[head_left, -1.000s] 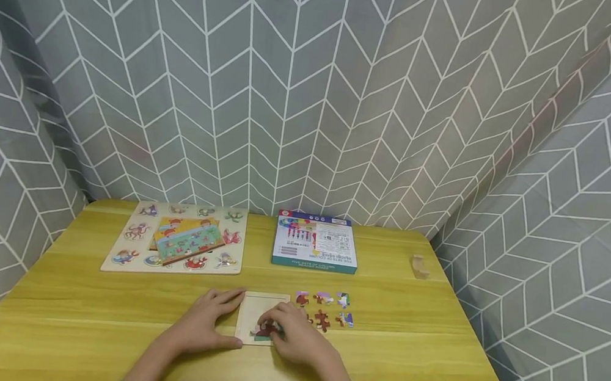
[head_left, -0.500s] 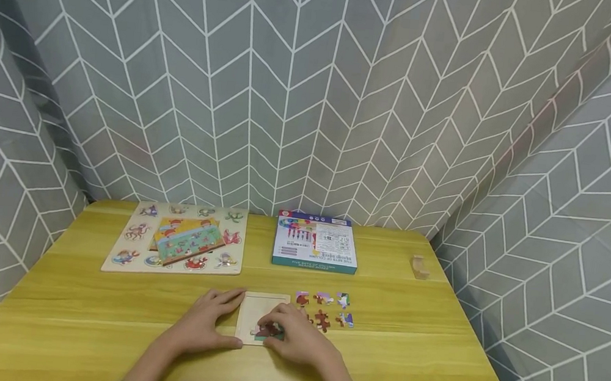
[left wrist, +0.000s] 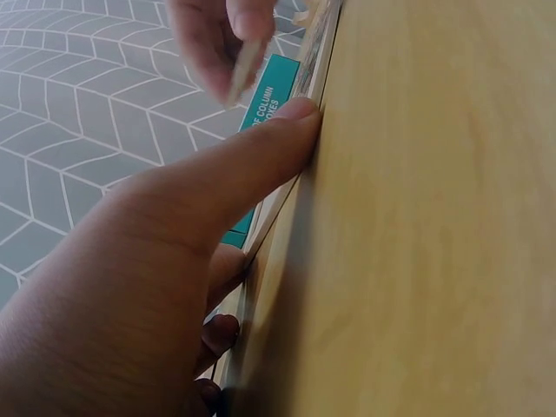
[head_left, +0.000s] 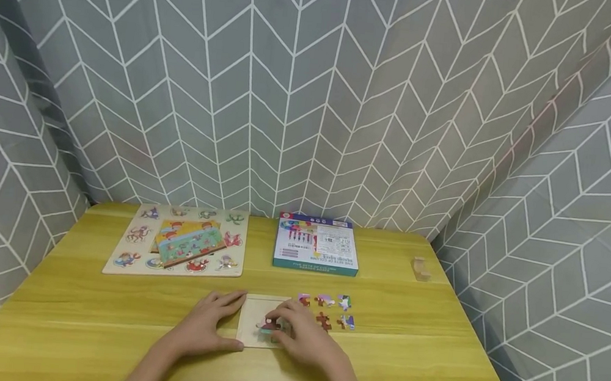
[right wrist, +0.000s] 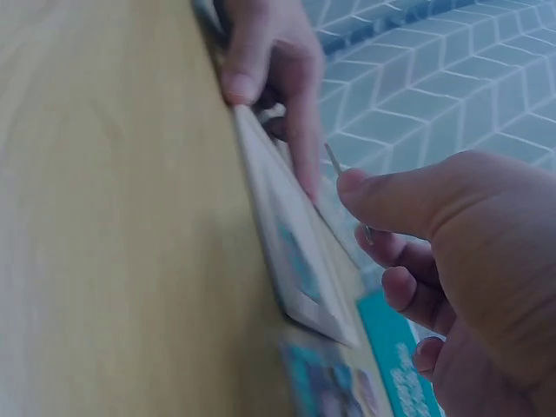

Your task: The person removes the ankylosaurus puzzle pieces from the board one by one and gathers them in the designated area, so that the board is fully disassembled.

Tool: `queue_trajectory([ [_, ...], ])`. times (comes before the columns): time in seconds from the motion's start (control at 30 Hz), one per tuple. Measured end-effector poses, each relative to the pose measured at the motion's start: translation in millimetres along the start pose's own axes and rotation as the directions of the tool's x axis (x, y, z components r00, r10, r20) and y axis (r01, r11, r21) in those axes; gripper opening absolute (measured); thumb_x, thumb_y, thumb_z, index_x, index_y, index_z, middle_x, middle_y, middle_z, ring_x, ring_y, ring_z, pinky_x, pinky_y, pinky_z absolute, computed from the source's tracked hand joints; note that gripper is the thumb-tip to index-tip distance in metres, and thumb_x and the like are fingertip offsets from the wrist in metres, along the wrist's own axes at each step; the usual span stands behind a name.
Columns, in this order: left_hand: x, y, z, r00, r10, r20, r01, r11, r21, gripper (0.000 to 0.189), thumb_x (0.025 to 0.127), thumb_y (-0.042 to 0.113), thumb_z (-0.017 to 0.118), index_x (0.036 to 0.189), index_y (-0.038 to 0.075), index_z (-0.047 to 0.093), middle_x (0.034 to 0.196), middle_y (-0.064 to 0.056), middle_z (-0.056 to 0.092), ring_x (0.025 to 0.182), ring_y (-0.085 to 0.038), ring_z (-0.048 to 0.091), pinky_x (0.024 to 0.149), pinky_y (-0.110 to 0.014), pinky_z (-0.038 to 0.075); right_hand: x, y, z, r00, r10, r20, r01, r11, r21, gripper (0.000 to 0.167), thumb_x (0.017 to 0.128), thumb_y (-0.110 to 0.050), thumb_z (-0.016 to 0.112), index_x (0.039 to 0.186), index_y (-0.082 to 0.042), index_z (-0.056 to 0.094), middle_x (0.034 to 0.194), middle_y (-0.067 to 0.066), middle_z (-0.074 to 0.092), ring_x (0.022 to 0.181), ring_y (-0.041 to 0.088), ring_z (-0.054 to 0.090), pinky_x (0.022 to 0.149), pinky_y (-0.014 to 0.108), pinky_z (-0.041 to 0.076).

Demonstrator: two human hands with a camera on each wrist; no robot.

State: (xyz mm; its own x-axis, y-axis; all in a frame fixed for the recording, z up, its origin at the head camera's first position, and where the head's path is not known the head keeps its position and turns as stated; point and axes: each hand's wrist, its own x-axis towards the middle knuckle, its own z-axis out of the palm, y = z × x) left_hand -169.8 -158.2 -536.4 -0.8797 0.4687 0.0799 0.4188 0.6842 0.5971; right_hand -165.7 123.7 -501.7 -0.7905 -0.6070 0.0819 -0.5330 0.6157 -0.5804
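Note:
A small pale wooden puzzle tray [head_left: 248, 309] lies flat on the table. At its left side my left hand [head_left: 203, 323] holds it, thumb at the near corner and index finger at the far one. My right hand [head_left: 302, 335] pinches a jigsaw piece between thumb and fingers; the right wrist view shows this thin piece [right wrist: 333, 159] edge-on, raised above the tray. Beneath it, a teal patch of puzzle [right wrist: 297, 256] shows in the tray. My right fingers hide the tray's right part in the head view. Several loose jigsaw pieces [head_left: 323, 321] lie right of the tray.
Behind, at the left, a large sea-animal puzzle board [head_left: 128, 253] carries two smaller picture puzzles [head_left: 192, 247]. A flat teal-edged box [head_left: 316, 250] stands behind the loose pieces. Farther right is a small wooden block [head_left: 420, 269]. Patterned grey curtains [head_left: 315, 93] hang behind the table.
My right hand, earlier low over the tray with its fingers on the dark-red and teal puzzle part, has lifted slightly with a piece between its fingers. The left hand stays at the tray's edge.

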Motion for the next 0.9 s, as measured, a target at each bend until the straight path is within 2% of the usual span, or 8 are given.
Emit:
queue_trajectory([
  [0.13, -0.5, 1.2, -0.3, 1.0, 0.011, -0.004, -0.011, 1.0, 0.013, 0.104, 0.08, 0.067, 0.083, 0.16, 0.01, 0.049, 0.167, -0.007, 0.045, 0.118, -0.02, 0.045, 0.099, -0.054, 0.043, -17.7, 7, -13, 0.998, 0.021, -0.06, -0.019, 1.0, 0.02, 0.023, 0.105, -0.021, 0.069, 0.128, -0.019, 0.073, 0.124, -0.008, 0.063, 0.112, 0.013, 0.059, 0.099, 0.035, 0.052],
  [0.27, -0.1, 0.2, 0.8, 1.0, -0.001, 0.003, 0.001, 1.0, -0.002, 0.105, 0.079, 0.067, 0.084, 0.16, 0.01, 0.049, 0.167, -0.007, 0.044, 0.118, -0.021, 0.044, 0.099, -0.055, 0.043, -43.6, 20, -25, 0.992, 0.06, -0.109, -0.057, 0.998, 0.024, 0.024, 0.104, -0.019, 0.07, 0.128, -0.017, 0.073, 0.123, -0.008, 0.063, 0.114, 0.016, 0.059, 0.101, 0.038, 0.052],
  [0.5, 2.2, -1.8, 2.6, 1.0, -0.011, 0.007, 0.011, 1.0, -0.005, 0.105, 0.079, 0.067, 0.083, 0.161, 0.011, 0.048, 0.168, -0.006, 0.042, 0.12, -0.022, 0.045, 0.1, -0.055, 0.043, -84.1, 42, -36, 0.972, 0.119, -0.205, -0.12, 0.993, 0.006, 0.028, 0.097, -0.014, 0.077, 0.124, -0.012, 0.075, 0.121, -0.004, 0.068, 0.113, 0.02, 0.065, 0.101, 0.045, 0.054],
  [0.6, 2.5, -1.1, 1.1, 1.0, -0.008, -0.001, 0.008, 1.0, 0.002, 0.105, 0.079, 0.066, 0.084, 0.16, 0.01, 0.048, 0.168, -0.006, 0.043, 0.121, -0.022, 0.045, 0.101, -0.056, 0.043, -94.7, 47, -36, 0.963, 0.134, -0.233, -0.14, 0.99, -0.009, 0.026, 0.095, -0.016, 0.079, 0.121, -0.012, 0.077, 0.121, -0.003, 0.071, 0.114, 0.023, 0.067, 0.102, 0.048, 0.054],
  [0.73, 1.3, 0.3, -0.7, 1.0, 0.004, -0.003, -0.004, 1.0, 0.008, 0.104, 0.08, 0.064, 0.085, 0.16, 0.009, 0.048, 0.168, -0.008, 0.043, 0.121, -0.024, 0.046, 0.1, -0.056, 0.043, -103.8, 51, -33, 0.964, 0.153, -0.219, -0.158, 0.987, -0.006, 0.024, 0.095, -0.02, 0.08, 0.118, -0.015, 0.078, 0.121, -0.007, 0.071, 0.115, 0.021, 0.065, 0.102, 0.047, 0.054],
  [0.9, -0.5, 0.2, -0.4, 1.0, 0.007, 0.004, -0.007, 1.0, 0.011, 0.105, 0.08, 0.064, 0.085, 0.16, 0.009, 0.048, 0.168, -0.008, 0.043, 0.123, -0.025, 0.046, 0.101, -0.058, 0.043, -106.6, 54, -27, 0.968, 0.116, -0.224, -0.128, 0.991, -0.038, 0.022, 0.095, -0.019, 0.08, 0.117, -0.016, 0.079, 0.118, -0.011, 0.071, 0.112, 0.017, 0.063, 0.098, 0.041, 0.055],
])
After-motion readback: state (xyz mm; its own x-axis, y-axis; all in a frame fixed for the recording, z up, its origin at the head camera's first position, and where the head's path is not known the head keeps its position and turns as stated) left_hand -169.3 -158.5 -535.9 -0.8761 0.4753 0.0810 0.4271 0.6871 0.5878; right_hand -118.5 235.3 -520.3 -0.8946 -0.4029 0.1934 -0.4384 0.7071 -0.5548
